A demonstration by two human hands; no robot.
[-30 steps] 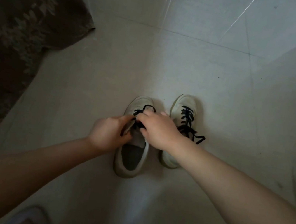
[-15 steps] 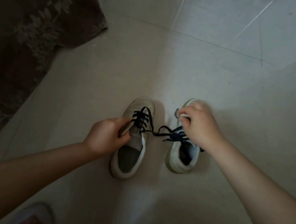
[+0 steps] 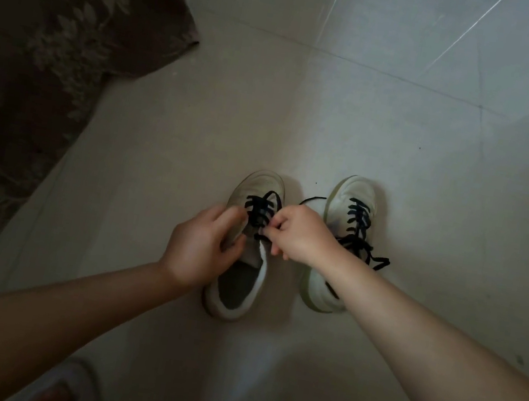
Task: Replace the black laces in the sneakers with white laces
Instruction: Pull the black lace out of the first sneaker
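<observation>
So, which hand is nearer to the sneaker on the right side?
The right hand. It pinches the black lace of the left sneaker, close beside the right sneaker. The left hand holds the left sneaker's far side, farther away.

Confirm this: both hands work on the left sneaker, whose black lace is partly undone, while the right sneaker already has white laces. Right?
Not quite. The head view shows the right sneaker still threaded with a black lace, not white. The rest holds: the left hand and right hand are at the left sneaker, whose own black lace is partly undone.
</observation>
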